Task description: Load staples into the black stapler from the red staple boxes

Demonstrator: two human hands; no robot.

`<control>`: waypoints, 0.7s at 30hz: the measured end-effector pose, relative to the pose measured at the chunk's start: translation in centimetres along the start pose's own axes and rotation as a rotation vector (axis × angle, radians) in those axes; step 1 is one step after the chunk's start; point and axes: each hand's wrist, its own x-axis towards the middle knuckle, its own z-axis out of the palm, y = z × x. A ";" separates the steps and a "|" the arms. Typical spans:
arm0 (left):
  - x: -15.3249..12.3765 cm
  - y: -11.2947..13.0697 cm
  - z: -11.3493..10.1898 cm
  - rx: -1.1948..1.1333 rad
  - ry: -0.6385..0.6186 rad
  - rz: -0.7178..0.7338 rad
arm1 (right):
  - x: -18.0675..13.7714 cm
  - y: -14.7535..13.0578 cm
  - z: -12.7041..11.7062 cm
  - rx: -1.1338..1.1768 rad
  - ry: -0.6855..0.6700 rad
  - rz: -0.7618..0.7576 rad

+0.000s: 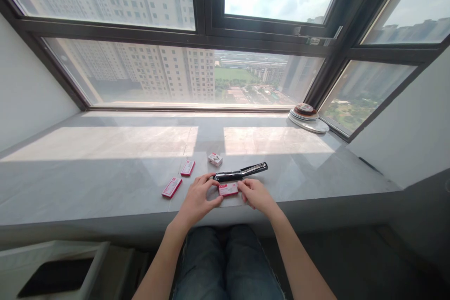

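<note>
Now, your left hand and right hand pinch the small red box between fingertips; keep it level beside the black stapler, fingers closed lightly

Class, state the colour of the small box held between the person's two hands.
Pinkish-red with a white label, seen in the head view: small box between left hand and right hand.

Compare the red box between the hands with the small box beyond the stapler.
The red box lies flat, held between the left hand and right hand; the small box sits untouched beyond the black stapler. The held one shows a red face; the far one looks mostly white and blockier. Both rest on the sill.
</note>
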 end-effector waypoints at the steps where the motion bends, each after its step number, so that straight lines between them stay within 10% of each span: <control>1: 0.0 -0.1 0.0 -0.012 0.003 0.004 | 0.0 -0.4 0.9 -0.032 0.007 -0.049; 13: -0.3 -0.4 -0.5 -0.088 -0.015 0.004 | -0.6 -0.9 -1.9 -0.228 0.214 -0.156; 21: -0.5 -0.8 0.3 -0.065 0.026 0.010 | 1.2 -4.7 4.2 -0.249 0.144 -0.312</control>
